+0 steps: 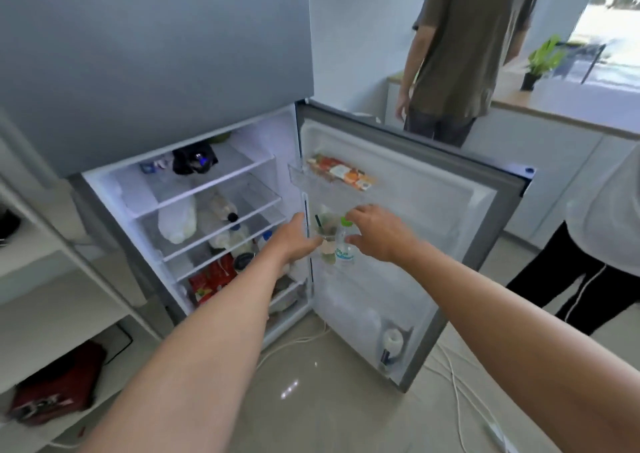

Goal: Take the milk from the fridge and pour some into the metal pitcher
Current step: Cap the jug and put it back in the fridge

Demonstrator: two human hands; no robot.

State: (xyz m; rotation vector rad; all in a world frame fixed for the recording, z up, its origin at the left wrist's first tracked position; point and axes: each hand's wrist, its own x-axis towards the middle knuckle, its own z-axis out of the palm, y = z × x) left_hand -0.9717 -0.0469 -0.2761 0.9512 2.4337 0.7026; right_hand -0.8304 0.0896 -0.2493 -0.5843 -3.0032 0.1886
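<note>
**Fridge open; both hands at the middle door rack, nothing grasped**

The person stands before the fridge [156,54], its lower door [450,189] swung wide to the right. Both bare arms reach toward the middle door rack.

Left hand [294,241]: released, fingers stretched forward, tips at the side of a clear cup [327,244] with a dark straw. Whether they touch it cannot be told.

Right hand [377,234]: released, fingers spread and arched over a bottle [344,244] with a green cap, thumb beside its body, not clasped round it. Cup and bottle stand side by side in the same rack.

Milk: not identified with certainty. White bottles [239,238] with blue caps stand on a lower shelf inside, just left of the left hand. A white jug [393,340] sits in the bottom door bin.

Other contents: cartons [341,172] lying in the top door rack; a dark bundle [194,161] on the top shelf; a white bag [176,220] on the shelf below; red packs [211,279] lower down.

Surroundings: white cables [457,400] trail across the floor. A red bag [59,383] lies on a low shelf at left. One bystander [464,54] faces the counter [554,106], which carries a plant [543,57]; a second bystander [606,227] stands at the right edge.
</note>
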